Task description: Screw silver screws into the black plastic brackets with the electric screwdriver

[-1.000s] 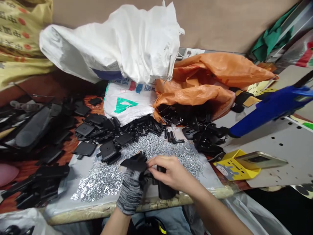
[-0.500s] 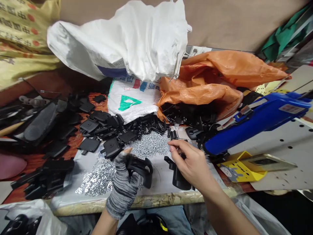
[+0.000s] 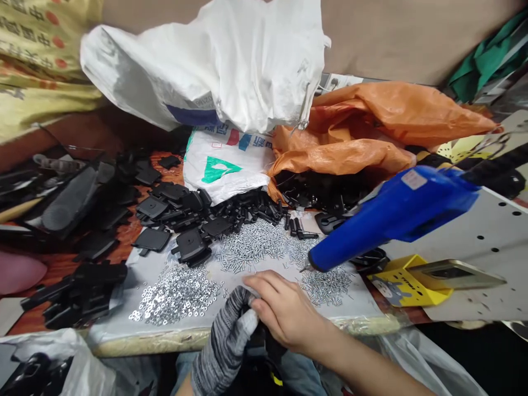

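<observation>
My left hand (image 3: 231, 333), in a grey knitted fingerless glove, is closed around a black plastic part (image 3: 272, 345) at the table's front edge. My right hand (image 3: 284, 313) lies over the same part from the right, its fingers bent together at the left fingertips. Most of the part is hidden beneath both hands. Just beyond them spreads a pile of small silver screws (image 3: 251, 245). Washers or nuts (image 3: 173, 294) lie scattered to the left. A blue electric screwdriver (image 3: 383, 214) slants in from the right, its tip low over more screws (image 3: 328, 286).
Flat black plastic pieces (image 3: 192, 247) are heaped behind the washers. White sacks (image 3: 231, 165) and an orange sack (image 3: 350, 154) stand at the back. On the right is a yellow holder (image 3: 412, 283) with a phone-like object (image 3: 457, 273). A plastic bag (image 3: 78, 363) hangs at the lower left.
Both hands have drawn together and down toward the table's front edge. The black part beside my right hand has left its spot, uncovering screws. The blue screwdriver has swung down and left.
</observation>
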Tool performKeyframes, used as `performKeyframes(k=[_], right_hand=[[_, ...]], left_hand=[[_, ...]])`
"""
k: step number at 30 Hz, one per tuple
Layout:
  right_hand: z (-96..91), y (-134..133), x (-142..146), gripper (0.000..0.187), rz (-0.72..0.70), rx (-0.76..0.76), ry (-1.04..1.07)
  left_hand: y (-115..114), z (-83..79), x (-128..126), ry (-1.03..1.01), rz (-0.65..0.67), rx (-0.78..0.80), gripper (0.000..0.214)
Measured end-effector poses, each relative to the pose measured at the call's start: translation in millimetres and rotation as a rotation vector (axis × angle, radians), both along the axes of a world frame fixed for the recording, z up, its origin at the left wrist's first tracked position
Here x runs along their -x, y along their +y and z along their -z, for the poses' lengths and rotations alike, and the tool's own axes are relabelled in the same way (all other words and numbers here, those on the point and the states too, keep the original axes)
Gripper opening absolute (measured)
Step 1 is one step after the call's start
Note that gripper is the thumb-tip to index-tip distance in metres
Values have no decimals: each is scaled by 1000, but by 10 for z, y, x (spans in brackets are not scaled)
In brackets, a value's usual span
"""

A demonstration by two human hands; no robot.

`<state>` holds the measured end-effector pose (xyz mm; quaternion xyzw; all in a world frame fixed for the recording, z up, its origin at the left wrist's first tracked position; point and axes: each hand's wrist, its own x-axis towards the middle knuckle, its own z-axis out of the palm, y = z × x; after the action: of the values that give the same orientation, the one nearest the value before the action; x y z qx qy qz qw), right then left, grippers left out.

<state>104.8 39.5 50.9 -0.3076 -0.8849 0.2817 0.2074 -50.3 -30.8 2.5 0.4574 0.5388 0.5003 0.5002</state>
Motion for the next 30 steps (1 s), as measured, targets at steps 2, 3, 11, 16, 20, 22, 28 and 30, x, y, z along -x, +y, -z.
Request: performKeyframes(k=[2,3,11,16,20,22,28,30], right_hand=[[68,59,-34,36,14,51,134],[109,118,-56,33,48,88,171],[571,588,-49,17,7,30,-295],[390,638,-33,14,59,26,-201],[38,504,0,10,1,-36,23],[-82,388,53,10,-83,-114,-22],[-185,176,182,8,-115,-440,-288],[-210,168,191,6,-124,-466,-347]], left_hand=[[16,-78,44,12,69,-2,23],[12,-105,79,26,83,6,20],[-91,6,201,-3,-95,134,23],[-31,54,209,40,-171,141,25],[77,75,166,98,-72,52,16],[113,130,117,143,-99,-17,18],[142,181,18,275,-192,-75,16],[142,138,16,295,-207,-51,21]])
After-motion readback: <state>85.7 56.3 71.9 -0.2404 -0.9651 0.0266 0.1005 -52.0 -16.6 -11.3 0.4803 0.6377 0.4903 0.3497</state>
